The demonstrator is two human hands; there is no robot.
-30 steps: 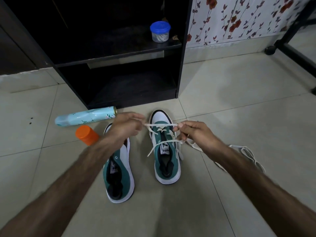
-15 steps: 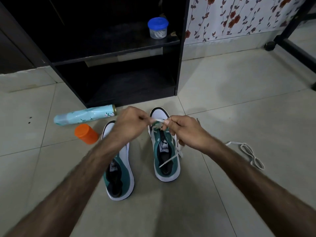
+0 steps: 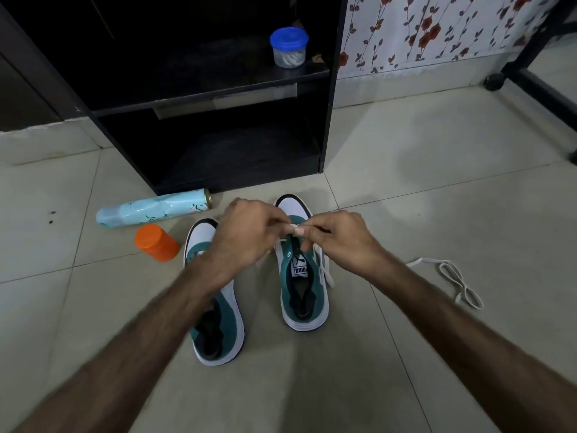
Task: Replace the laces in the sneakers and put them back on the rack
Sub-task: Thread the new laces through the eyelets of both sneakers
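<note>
A pale blue spray can (image 3: 154, 211) lies on its side on the tiled floor (image 3: 437, 189), at the far left, its metal top pointing toward the foot of the black rack (image 3: 327, 120). Just in front of it lies an orange jar (image 3: 156, 242), near the toe of the left sneaker (image 3: 218, 307). This green-and-white sneaker stands on the floor with its toe toward the rack; it shows no lace, though the left forearm crosses over much of it.

The left hand (image 3: 246, 235) hovers above the gap between the two sneakers, fingers curled, pinching one end of the white lace (image 3: 293, 228). The right hand (image 3: 340, 239) meets it over the front of the right sneaker (image 3: 299, 276), its fingers likewise pinching the lace, so that the fingertips of both hands almost touch. The lace runs down from them into the front eyelets of the right sneaker, and a loose length hangs along that shoe's right side to the floor.

On the rack's upper shelf stands a small clear tub (image 3: 288, 48) with a blue lid. Right of the right forearm, apart from the sneakers, a second white lace (image 3: 452, 276) lies looped on the floor. Behind it a floral wall covering (image 3: 437, 26) runs along the wall.
</note>
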